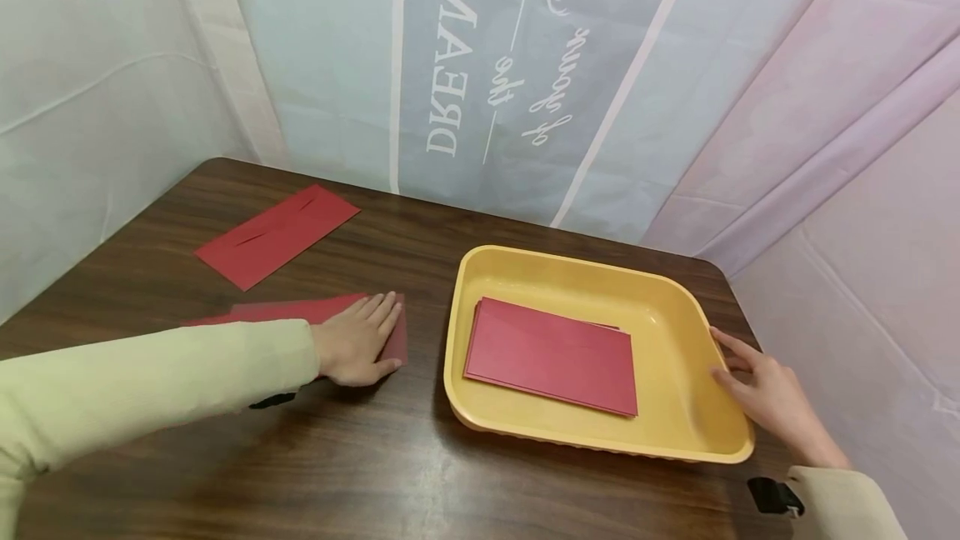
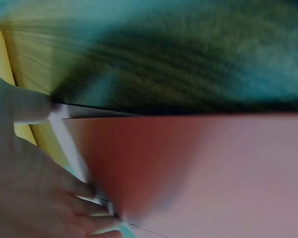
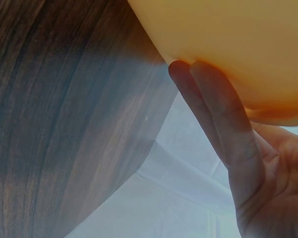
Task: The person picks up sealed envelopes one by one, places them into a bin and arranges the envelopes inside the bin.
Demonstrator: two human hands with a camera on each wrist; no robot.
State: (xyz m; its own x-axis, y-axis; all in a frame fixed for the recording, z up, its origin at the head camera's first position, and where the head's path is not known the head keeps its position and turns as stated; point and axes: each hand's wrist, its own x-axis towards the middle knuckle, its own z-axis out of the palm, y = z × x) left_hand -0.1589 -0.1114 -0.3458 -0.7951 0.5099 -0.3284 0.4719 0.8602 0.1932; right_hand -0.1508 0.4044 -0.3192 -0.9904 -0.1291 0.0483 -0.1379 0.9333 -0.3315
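Note:
My left hand (image 1: 356,342) lies palm down, fingers straight, over the right end of several overlapping red envelopes (image 1: 281,311) on the table. Seen from the left wrist, its thumb and fingertips meet the end edge of a red envelope (image 2: 203,168), and a narrow gap shows along the long side. At the right, my right hand (image 1: 772,398) holds the rim of a yellow tray (image 1: 581,263), thumb over the edge. Its other fingers (image 3: 221,109) reach under the tray's outer wall in the right wrist view. Inside the tray rests a stack of red envelopes (image 1: 551,357).
One more red envelope (image 1: 277,236) with two dark slit-like lines lies at the back left of the dark wood table (image 1: 360,457). A printed cloth (image 1: 337,65) hangs behind the table, with pale cloth on both sides. The tray stands close to the table's right edge.

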